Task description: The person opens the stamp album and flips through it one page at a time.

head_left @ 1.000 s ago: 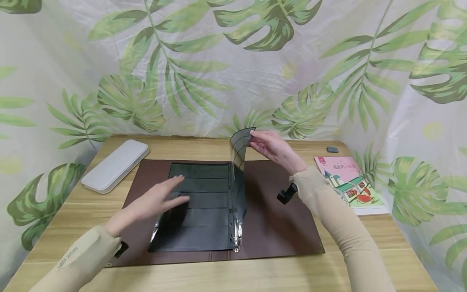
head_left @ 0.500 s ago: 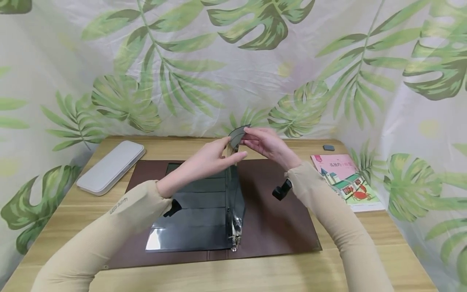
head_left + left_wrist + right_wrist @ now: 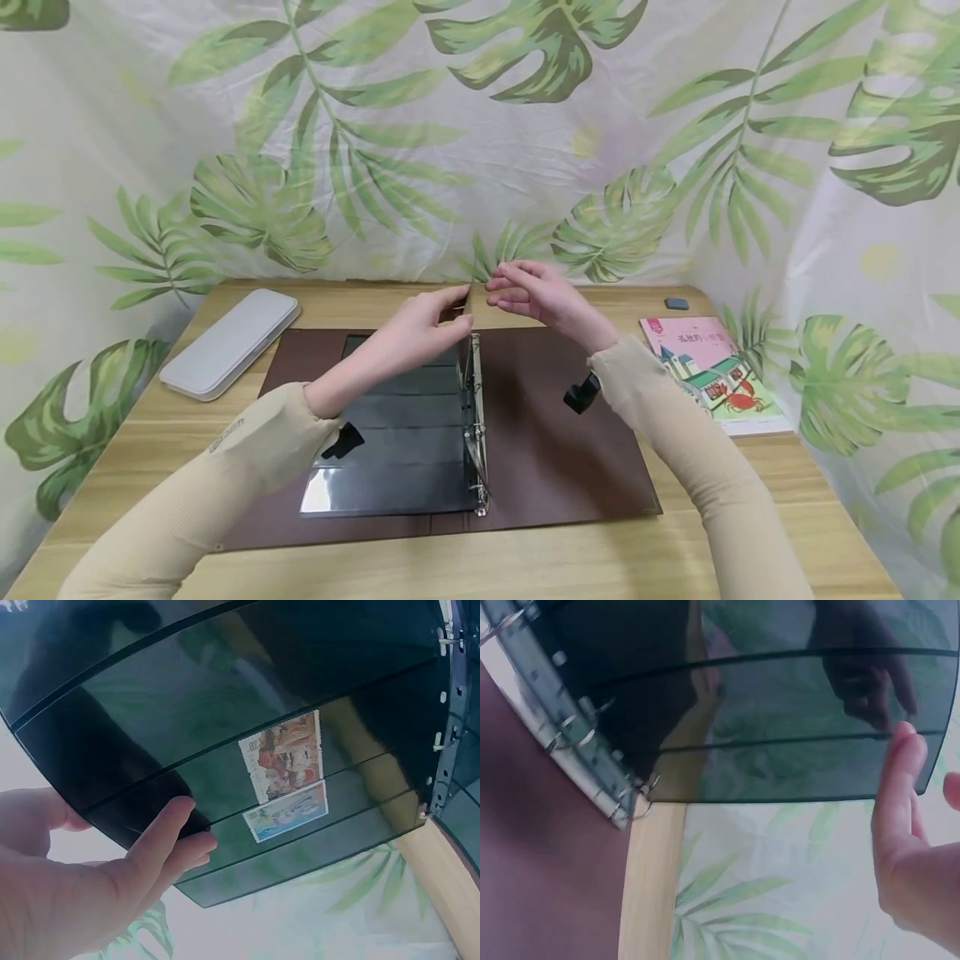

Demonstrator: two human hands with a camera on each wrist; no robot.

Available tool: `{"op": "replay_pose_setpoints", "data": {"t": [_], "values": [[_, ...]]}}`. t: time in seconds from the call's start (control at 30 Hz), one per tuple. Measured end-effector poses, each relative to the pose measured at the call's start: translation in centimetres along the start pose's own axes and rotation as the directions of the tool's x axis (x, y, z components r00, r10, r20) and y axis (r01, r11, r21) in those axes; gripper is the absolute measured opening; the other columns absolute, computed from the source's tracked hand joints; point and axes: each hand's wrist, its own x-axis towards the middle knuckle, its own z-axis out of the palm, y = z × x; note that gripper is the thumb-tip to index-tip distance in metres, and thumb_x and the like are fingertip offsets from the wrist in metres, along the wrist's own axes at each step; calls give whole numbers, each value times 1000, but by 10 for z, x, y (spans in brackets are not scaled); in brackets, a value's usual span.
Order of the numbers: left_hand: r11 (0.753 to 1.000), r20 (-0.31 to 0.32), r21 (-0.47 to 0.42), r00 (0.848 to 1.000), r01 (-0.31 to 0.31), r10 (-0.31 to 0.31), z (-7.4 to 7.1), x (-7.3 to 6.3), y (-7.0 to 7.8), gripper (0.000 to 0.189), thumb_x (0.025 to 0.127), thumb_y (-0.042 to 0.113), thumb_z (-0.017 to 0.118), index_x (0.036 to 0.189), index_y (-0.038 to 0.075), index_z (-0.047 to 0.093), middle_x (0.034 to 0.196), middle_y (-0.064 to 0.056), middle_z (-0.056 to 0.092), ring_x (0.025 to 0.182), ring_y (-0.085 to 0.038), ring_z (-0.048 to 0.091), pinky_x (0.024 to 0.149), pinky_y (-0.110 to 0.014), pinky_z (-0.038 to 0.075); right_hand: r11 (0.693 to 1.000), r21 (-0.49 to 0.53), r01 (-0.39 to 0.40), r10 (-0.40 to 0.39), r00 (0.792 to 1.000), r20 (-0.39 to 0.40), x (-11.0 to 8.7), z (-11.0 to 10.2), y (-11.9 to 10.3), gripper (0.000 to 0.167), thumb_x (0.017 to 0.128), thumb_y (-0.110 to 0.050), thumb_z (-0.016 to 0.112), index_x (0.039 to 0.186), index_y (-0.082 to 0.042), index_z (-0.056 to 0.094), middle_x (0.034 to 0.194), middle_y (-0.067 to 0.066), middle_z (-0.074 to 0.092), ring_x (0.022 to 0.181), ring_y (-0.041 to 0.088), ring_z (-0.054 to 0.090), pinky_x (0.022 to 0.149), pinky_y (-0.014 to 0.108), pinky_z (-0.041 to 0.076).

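Observation:
A brown stamp album [image 3: 570,433] lies spread on the table, with black pocket pages on metal rings [image 3: 480,417]. My left hand [image 3: 408,333] holds the outer edge of one raised page [image 3: 217,862], thumb on one side and fingers on the other. That page stands nearly edge-on in the head view. Two stamps, a brownish one [image 3: 285,757] and a blue one [image 3: 289,810], sit in its pockets. My right hand [image 3: 543,300] is just right of the page, fingers loosely bent and gripping nothing; a fingertip [image 3: 905,739] overlaps the page in the right wrist view.
A white case [image 3: 231,343] lies left of the album. On the right are a picture book [image 3: 716,375] with a pink cover and a small dark grey block [image 3: 677,304]. A leaf-patterned cloth [image 3: 420,150] hangs behind the wooden table [image 3: 525,567].
My left hand has come up from the lower left page to the raised page and taken its edge. My right hand has let go of it. The page has swung left to nearly upright.

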Motion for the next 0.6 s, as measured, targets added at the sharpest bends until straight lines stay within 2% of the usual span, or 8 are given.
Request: {"op": "replay_pose_setpoints", "data": {"t": [0.13,0.2,0.23,0.27,0.33,0.43,0.53,0.6], "values": [[999,-20,-47,999,24,-25,-4,-5,-11,56,100,17,47,151,-1,36,150,-20,49,134,-33,54,108,-47,47,980,-196,35,-27,999,41,-3,-7,14,42,106,-20,46,137,8,45,127,23,63,107,26,70,101,40,54],[997,-25,-67,999,44,-46,-8,-9,-18,55,101,19,47,152,1,36,150,-18,49,134,-31,54,107,-47,47,946,-320,57,-41,998,58,-5,-13,25,44,106,-20,47,139,8,44,135,28,58,118,35,65,107,47,49],[995,-22,-79,998,56,-57,-10,-11,-22,55,102,20,46,153,3,36,151,-17,49,133,-30,55,105,-46,48,913,-401,69,-48,997,63,-6,-17,31,45,105,-21,48,141,7,44,137,27,56,123,36,61,108,49,47],[994,-22,-91,998,59,-62,-12,-14,-25,55,102,20,46,153,3,35,151,-18,48,131,-30,57,104,-46,49,876,-476,79,-52,996,69,-8,-20,37,46,105,-21,49,142,6,45,139,27,55,127,38,58,110,50,45],[990,-20,-125,997,71,-74,-16,-19,-33,55,103,20,46,154,2,33,151,-18,47,130,-31,57,102,-46,49,775,-624,98,-62,995,79,-12,-29,52,49,104,-24,52,143,5,45,141,26,55,131,38,54,112,50,43],[984,-28,-154,995,86,-91,-23,-27,-45,55,104,17,46,154,-1,31,152,-22,45,133,-35,54,106,-49,47,576,-808,123,-66,992,104,-18,-44,74,54,102,-29,54,145,3,45,145,23,52,135,36,51,113,48,42],[981,-31,-161,993,110,-116,-28,-35,-57,56,104,16,45,154,-3,28,153,-26,42,140,-38,45,111,-53,42,417,-897,144,-48,989,137,-24,-59,93,59,102,-29,55,147,5,41,151,26,45,141,40,43,116,52,37],[978,-32,-160,989,135,-142,-31,-41,-66,57,105,16,45,154,-4,26,154,-28,39,143,-40,40,113,-55,39,338,-931,138,-15,990,141,-28,-66,102,63,102,-31,55,150,5,37,156,27,37,146,44,34,117,58,31]]}}
